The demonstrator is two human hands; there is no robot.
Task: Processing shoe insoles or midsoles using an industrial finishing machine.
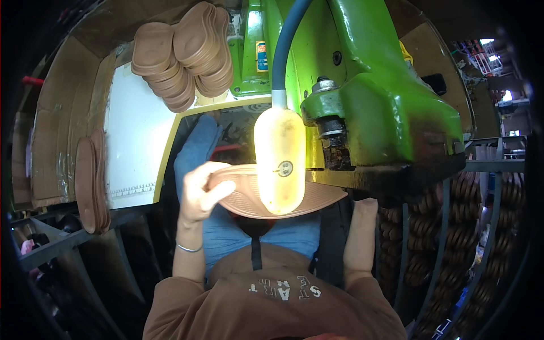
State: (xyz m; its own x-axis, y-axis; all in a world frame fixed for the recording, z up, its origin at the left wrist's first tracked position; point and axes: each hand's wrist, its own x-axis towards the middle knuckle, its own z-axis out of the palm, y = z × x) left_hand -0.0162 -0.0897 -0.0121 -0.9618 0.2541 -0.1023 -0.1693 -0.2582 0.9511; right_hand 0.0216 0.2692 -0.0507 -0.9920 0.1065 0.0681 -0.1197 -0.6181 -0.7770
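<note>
A brown shoe sole (241,198) with a ribbed face lies crosswise in front of me, below the head of a green machine (396,102). My left hand (203,190) is closed on the sole's left end, thumb on the near face and fingers behind its upper edge. The sole's right tip points toward the dark underside of the machine head. Beside that tip, my right hand (366,205) is mostly hidden behind the machine head; only the wrist area shows. A glowing yellow lamp (280,158) hides the sole's middle.
Stacked brown soles (156,59) stand on the white tabletop (133,136) at the far left, with more soles (92,181) at its left edge. Cardboard (56,124) walls this table. A blue-grey lamp neck (281,56) comes from above. Racks of soles (430,226) fill the right.
</note>
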